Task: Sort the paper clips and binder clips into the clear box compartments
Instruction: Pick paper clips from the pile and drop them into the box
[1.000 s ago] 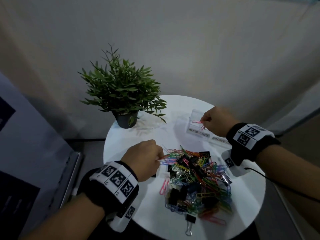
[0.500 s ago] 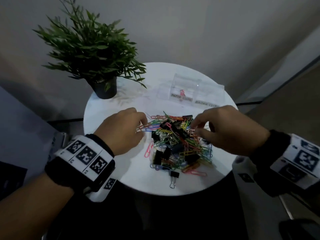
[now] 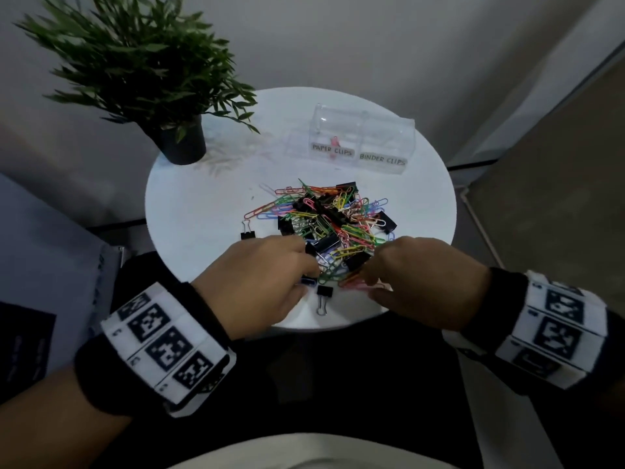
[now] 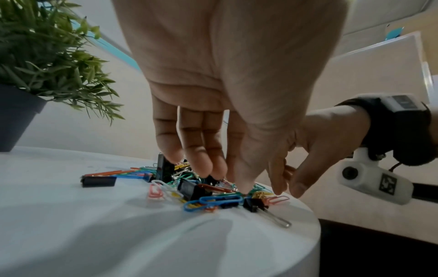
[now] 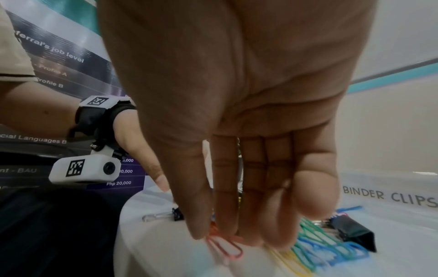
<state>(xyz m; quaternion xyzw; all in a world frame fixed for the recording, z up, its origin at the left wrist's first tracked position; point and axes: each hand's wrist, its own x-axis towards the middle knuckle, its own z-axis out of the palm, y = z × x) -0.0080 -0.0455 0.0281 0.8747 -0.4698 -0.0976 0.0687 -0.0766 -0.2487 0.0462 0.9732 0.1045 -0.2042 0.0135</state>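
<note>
A heap of coloured paper clips and black binder clips (image 3: 333,225) lies mid-table. Behind it stands the clear box (image 3: 389,130), labelled PAPER CLIPS on the left and BINDER CLIPS on the right. One pink clip (image 3: 334,141) lies in the left compartment. My left hand (image 3: 309,269) reaches into the heap's near edge, its straight fingers (image 4: 201,168) touching clips there. My right hand (image 3: 367,279) is beside it. Its thumb and forefinger tips (image 5: 196,232) press one end of a red paper clip (image 5: 225,247) lying flat on the table.
The round white table (image 3: 203,198) also carries a potted plant (image 3: 184,143) at the back left. A lone binder clip (image 3: 323,296) lies near the front edge between my hands, and another (image 3: 248,233) lies left of the heap. A wall stands close behind.
My right hand left the box, with a pink clip now in the paper clips compartment, and came back to the heap. Both hands shifted to its near edge. The view tilted down.
</note>
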